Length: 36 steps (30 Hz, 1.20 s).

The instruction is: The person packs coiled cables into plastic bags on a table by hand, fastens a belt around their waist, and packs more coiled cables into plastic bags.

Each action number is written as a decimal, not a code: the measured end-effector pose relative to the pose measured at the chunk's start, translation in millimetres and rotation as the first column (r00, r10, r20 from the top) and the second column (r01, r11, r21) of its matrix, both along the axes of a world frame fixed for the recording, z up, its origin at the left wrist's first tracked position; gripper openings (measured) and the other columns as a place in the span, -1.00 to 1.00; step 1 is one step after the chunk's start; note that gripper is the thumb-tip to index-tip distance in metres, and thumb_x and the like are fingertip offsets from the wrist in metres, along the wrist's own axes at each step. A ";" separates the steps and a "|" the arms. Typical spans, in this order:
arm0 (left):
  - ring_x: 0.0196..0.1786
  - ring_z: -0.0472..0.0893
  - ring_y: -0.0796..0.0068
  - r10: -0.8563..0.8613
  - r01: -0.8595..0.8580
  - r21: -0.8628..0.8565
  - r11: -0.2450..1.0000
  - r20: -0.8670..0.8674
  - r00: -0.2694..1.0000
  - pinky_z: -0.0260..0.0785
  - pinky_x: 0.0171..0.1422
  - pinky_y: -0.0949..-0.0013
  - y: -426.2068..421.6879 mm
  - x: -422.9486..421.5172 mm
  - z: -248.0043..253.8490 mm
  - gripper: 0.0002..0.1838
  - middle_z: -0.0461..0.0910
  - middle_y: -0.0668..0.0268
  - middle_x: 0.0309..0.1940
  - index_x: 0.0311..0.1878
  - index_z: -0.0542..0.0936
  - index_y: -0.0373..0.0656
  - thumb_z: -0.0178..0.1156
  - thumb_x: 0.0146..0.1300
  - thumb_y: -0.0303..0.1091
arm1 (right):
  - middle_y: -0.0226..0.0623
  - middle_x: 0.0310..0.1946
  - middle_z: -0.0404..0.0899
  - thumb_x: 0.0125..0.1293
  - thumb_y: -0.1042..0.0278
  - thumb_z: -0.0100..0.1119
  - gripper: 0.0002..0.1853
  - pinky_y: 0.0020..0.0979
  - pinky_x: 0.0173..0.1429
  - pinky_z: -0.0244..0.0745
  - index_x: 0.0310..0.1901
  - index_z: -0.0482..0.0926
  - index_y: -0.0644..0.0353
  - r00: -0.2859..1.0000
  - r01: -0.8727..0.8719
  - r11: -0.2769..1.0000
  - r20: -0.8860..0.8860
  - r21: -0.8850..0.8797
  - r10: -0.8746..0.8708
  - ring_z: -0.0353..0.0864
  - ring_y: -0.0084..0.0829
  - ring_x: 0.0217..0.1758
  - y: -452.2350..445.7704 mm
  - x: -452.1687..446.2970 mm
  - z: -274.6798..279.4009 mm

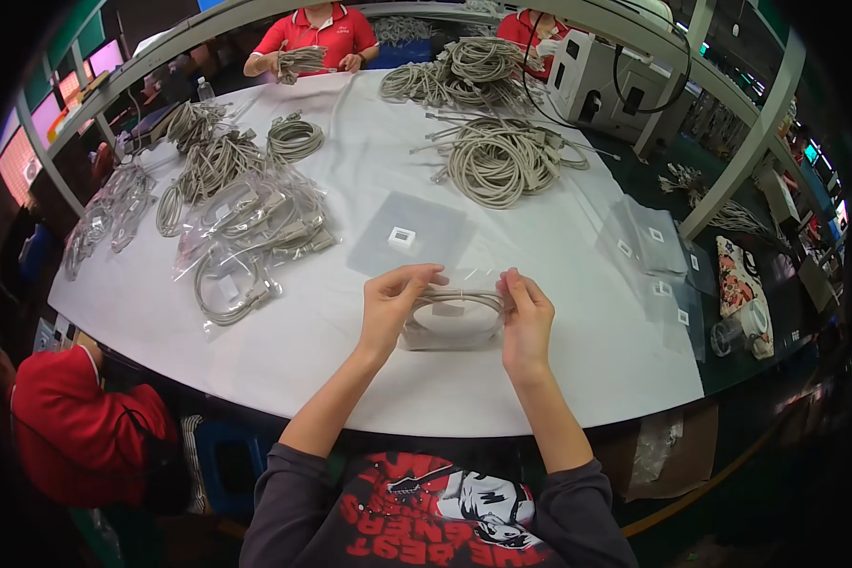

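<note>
In front of me a coiled grey cable (pixel 456 296) sits in a clear plastic bag (pixel 450 341), close to the table's near edge. At the bag's upper left side, my left hand (pixel 388 305) pinches the plastic between thumb and fingers. My right hand (pixel 528 331) pinches the upper right side in the same way. The coil lies between both hands. Just beyond them, flat clear bags (pixel 369 232) lie stacked, with a small white label block (pixel 401 239) on top.
Bagged cables (pixel 289 227) lie left, beside loose cable bundles (pixel 218 161). A large cable coil (pixel 506 161) sits at the back right. More labelled bags (pixel 648 251) lie right. Metal frame posts (pixel 743 114) border the table. People in red shirts (pixel 322 43) sit around it.
</note>
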State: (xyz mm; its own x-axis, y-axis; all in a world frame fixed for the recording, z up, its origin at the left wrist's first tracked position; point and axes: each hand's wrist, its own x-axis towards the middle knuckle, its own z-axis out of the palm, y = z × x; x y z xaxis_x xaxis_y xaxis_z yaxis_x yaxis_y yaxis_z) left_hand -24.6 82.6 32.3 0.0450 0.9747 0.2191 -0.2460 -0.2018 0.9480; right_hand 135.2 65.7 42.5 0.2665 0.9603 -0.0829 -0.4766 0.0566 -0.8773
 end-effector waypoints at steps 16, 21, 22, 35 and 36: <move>-0.50 0.55 0.53 0.520 -0.511 -0.127 0.850 0.344 0.782 0.35 -0.47 0.50 27.2 -84.0 0.7 -0.81 0.55 0.35 -0.43 -0.30 0.54 -0.23 0.12 0.25 -0.28 | -0.40 -0.26 0.48 0.32 0.28 -0.01 -0.81 -0.47 0.02 0.31 -0.30 0.50 0.21 0.998 -0.023 0.995 0.061 0.100 0.017 0.39 -0.59 -0.19 0.3 5.7 -4.8; 0.12 0.40 0.21 0.950 -0.921 0.362 0.144 -0.312 0.026 0.24 0.16 0.18 85.4 -236.6 -23.1 -0.46 0.38 0.09 0.10 0.21 0.27 -0.22 0.07 0.26 -0.12 | -0.38 -0.27 0.45 0.34 0.23 -0.06 -0.76 -0.42 0.10 0.29 -0.26 0.48 0.24 0.985 -0.045 0.999 0.167 0.027 0.040 0.38 -0.58 -0.16 9.1 28.6 -24.8; 0.12 0.40 0.21 0.951 -0.919 0.365 0.151 -0.309 0.033 0.24 0.16 0.18 87.0 -234.8 -24.9 -0.46 0.38 0.09 0.10 0.21 0.27 -0.22 0.07 0.26 -0.12 | -0.38 -0.27 0.46 0.34 0.23 -0.06 -0.76 -0.43 0.08 0.30 -0.27 0.49 0.24 0.980 -0.048 0.999 0.194 0.018 0.044 0.38 -0.58 -0.17 12.8 27.6 -26.2; 0.40 -0.02 0.07 0.505 -0.570 0.595 0.567 -0.797 -0.331 -0.20 0.38 -0.02 99.4 -239.7 -66.4 -0.38 0.03 0.06 0.34 0.34 0.15 0.07 -0.16 0.28 0.13 | -0.27 -0.31 0.56 0.21 0.36 0.07 -0.82 -0.46 -0.06 0.38 -0.27 0.50 0.32 0.433 -0.180 0.980 0.901 0.084 0.002 0.52 -0.44 -0.23 154.4 29.6 -56.1; 0.39 0.00 0.09 0.534 -0.564 0.624 0.541 -0.773 -0.343 -0.19 0.38 -0.01 96.9 -235.8 -65.9 -0.40 0.05 0.07 0.33 0.32 0.18 0.05 -0.15 0.29 0.11 | -0.19 -0.29 0.53 0.19 0.39 0.06 -0.83 -0.39 -0.09 0.38 -0.26 0.50 0.31 0.358 -0.160 0.962 0.921 0.221 -0.153 0.52 -0.34 -0.24 179.1 36.8 -58.3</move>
